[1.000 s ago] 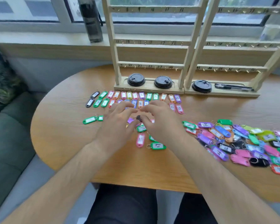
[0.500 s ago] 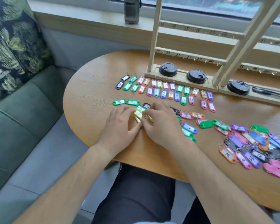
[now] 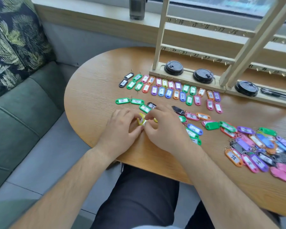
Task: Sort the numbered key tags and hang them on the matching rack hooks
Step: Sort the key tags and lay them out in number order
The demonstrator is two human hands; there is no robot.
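At the bottom of the frame the person's lap and both forearms lead up to the hands, which meet at centre just inside the near rim of the table (image 3: 92, 90). The left hand (image 3: 122, 129) has its thumb and fingers curled onto a yellow tag (image 3: 141, 120), lifted on edge off the wood. The right hand (image 3: 165, 128) closes its fingertips on the same tag from the other side. Whether it has the body or the ring I cannot tell, since its fingers cover that end.

The tag looks very light: stiff, smooth plastic with a paper label and a thin wire ring. It would probably slip from a loose pinch, so the long edges give the surest hold. That also leaves the ring free for a hook.

The rim is close under both wrists, and a dropped tag could slide off onto the lap or the sofa (image 3: 23, 104) at left. Bare wood lies left of the hands. To the right, loose tags run out to the unsorted heap (image 3: 257, 146) at the right edge.

Just beyond the hands lie two green tags (image 3: 129, 101), then the sorted rows (image 3: 172, 90). Past them stands the rack (image 3: 160, 38), with black lids (image 3: 173, 67) in its base. None of its numbered hooks (image 3: 191, 55) that show carries a tag. A bottle (image 3: 137, 7) stands on the sill at top.
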